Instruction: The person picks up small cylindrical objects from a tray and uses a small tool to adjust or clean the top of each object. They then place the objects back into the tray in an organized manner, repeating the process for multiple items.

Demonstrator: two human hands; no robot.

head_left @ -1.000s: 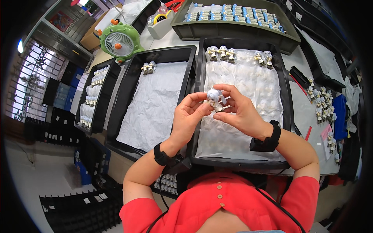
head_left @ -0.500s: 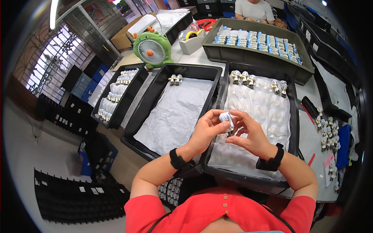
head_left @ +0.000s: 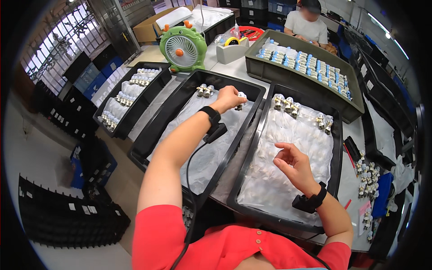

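My left hand (head_left: 229, 99) reaches over the far end of the middle black tray (head_left: 256, 92), its fingers closed on a small white-topped figurine (head_left: 241, 100). Left of that hand, two similar figurines (head_left: 205, 90) lie on the tray's white paper lining (head_left: 198, 144). Over the right black tray (head_left: 330, 173), my right hand (head_left: 292, 164) is empty, thumb and fingers curved apart. Along the far end of this tray lie several figurines (head_left: 286, 105), with two more (head_left: 324, 122) at its right; a wrinkled white sheet (head_left: 288, 189) covers its lower part.
At the left stands a narrower black tray (head_left: 114, 130) with rows of figurines. A green fan (head_left: 183, 48) and a tape dispenser (head_left: 232, 51) are behind. An olive bin (head_left: 292, 80) holds blue-and-white pieces; a co-worker (head_left: 307, 24) sits beyond. Loose figurines (head_left: 368, 177) cover the table's right side.
My left hand has carried the figurine from over the right tray to the far end of the middle tray. The right hand has let go and stays over the right tray. The view has shifted slightly.
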